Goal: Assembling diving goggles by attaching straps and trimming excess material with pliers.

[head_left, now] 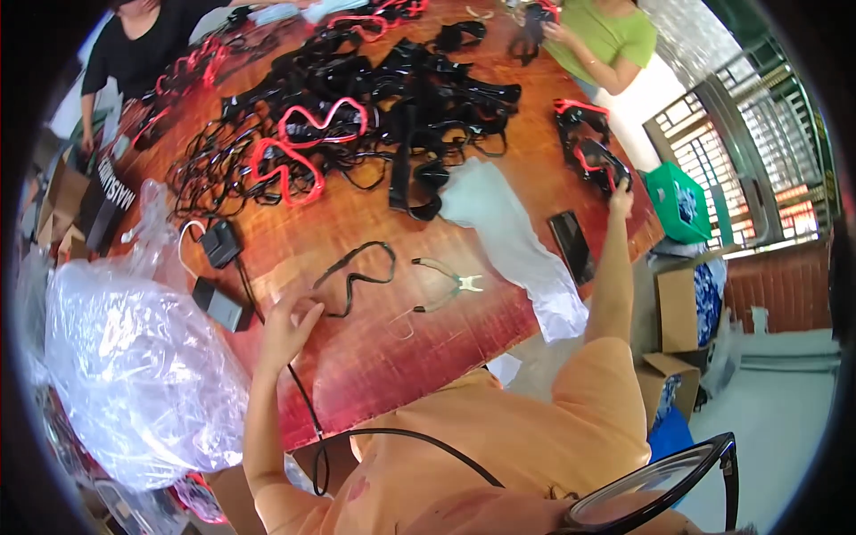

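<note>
My left hand rests at the near left of the table, fingers apart, its fingertips beside a thin black goggle-shaped frame. Whether they touch the frame is hard to tell. Stretched far to the right, my right hand has its fingers closed on the near end of a pair of black goggles with red trim. Another red-trimmed black piece lies just beyond it. Small pliers with pale handles lie spread on the table right of the black frame.
Black straps and goggle parts heap across the wooden table, with red frames on top. White sheeting, a phone, black boxes and a cable lie around. A plastic bag bulges left. Two people work opposite.
</note>
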Action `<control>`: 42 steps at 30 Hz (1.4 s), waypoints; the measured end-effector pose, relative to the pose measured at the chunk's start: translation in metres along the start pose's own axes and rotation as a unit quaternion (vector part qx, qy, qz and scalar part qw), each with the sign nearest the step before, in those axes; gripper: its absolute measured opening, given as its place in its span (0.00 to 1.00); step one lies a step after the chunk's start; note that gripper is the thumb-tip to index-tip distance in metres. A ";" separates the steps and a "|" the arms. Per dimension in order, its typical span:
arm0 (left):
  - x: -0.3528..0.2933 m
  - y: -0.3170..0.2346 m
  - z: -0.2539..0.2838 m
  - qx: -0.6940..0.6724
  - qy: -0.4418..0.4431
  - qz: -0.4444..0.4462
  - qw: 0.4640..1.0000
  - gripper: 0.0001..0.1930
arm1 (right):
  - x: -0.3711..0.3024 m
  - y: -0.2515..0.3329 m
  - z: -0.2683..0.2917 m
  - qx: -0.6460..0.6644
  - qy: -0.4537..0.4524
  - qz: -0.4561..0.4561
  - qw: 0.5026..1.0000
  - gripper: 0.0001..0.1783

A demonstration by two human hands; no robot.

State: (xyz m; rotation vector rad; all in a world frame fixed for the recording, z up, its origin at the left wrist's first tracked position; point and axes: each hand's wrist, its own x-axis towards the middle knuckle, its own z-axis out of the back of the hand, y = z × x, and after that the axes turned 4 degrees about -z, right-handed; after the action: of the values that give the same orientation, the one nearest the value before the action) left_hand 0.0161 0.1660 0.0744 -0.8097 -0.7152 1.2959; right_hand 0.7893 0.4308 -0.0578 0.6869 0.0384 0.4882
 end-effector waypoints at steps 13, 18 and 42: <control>0.095 0.008 -0.030 0.052 -0.015 -0.119 0.991 0.18 | -0.364 0.268 0.143 0.162 0.311 0.455 0.819 0.25; 0.131 -0.011 -0.060 -0.100 0.023 0.010 0.995 0.27 | -0.376 0.266 0.006 0.164 0.307 0.590 0.728 0.13; 0.141 0.021 0.010 0.107 0.351 -0.043 0.929 0.18 | -0.263 0.196 0.059 0.118 0.324 0.441 0.829 0.20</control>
State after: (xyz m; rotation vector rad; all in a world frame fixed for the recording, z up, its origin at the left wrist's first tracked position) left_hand 0.0162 0.3086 0.0633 -0.9686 -0.0314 0.8875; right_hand 0.4849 0.4089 0.0764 0.7287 0.4443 1.6287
